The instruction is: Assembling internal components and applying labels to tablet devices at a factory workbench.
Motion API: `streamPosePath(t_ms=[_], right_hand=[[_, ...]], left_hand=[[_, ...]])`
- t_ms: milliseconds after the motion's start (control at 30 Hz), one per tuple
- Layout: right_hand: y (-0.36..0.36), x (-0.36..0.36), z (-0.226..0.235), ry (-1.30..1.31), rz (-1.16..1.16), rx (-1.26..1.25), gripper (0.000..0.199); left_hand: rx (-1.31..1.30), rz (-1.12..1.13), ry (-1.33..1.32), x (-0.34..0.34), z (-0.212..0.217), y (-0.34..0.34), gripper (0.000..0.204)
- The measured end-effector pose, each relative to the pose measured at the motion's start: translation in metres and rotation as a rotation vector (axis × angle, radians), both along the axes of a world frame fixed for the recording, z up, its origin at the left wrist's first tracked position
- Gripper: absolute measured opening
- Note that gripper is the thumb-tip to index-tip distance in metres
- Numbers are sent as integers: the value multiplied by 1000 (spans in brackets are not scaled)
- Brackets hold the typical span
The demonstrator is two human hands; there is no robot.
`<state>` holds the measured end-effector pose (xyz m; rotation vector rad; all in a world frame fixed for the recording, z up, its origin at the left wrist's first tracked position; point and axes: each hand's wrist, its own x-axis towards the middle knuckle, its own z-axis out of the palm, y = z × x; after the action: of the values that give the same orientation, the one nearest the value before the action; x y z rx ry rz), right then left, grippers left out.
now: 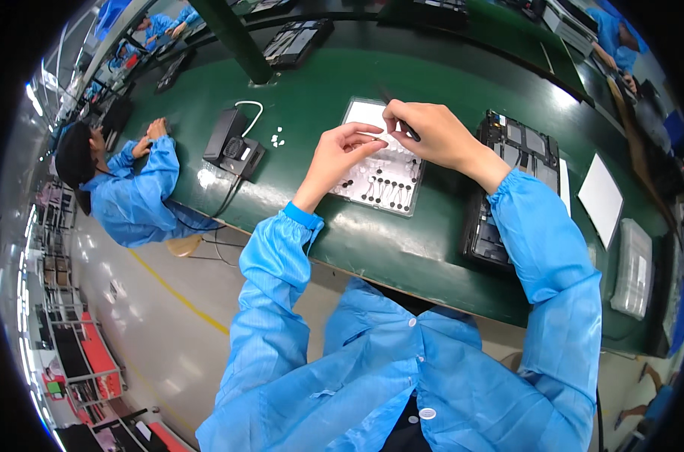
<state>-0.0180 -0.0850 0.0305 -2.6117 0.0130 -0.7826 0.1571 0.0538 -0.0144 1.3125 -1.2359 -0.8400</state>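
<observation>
My left hand [340, 157] hovers over a clear shallow tray [372, 203], its thumb and forefinger pinched on something too small to make out. Close beside it, my right hand [437, 137] is closed around a slim black tool [409, 131]; one end sticks out above the knuckles. The fingertips of both hands nearly meet. Rows of small black round parts with thin leads [387, 188] lie in the tray's near half. A white sheet [365, 113] shows in its far part, partly hidden by my hands.
An opened black device [519, 143] lies under my right forearm, with a white card [601, 200] and clear plastic package [632, 269] farther right. To the left are a black corded device [234, 147] and white scraps [278, 137]. A green post [240, 45] rises behind; a co-worker [131, 181] sits left.
</observation>
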Motion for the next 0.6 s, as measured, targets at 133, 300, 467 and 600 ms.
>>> streamPosePath(t_ms=[133,300,467,600], right_hand=[[-4,-1,1,-54,-19,-42,20],[-5,9,-7,-91,-35,105,22],[4,14,-7,-156,-26,410,26],[8,11,-9,-199,-32,837,30]], left_hand=[[-14,27,47,5,5,-4,25],[-82,115,151,-10,4,-2,17],[-243,260,48,-25,0,-9,17],[-406,393,-319,-32,3,-11,16]])
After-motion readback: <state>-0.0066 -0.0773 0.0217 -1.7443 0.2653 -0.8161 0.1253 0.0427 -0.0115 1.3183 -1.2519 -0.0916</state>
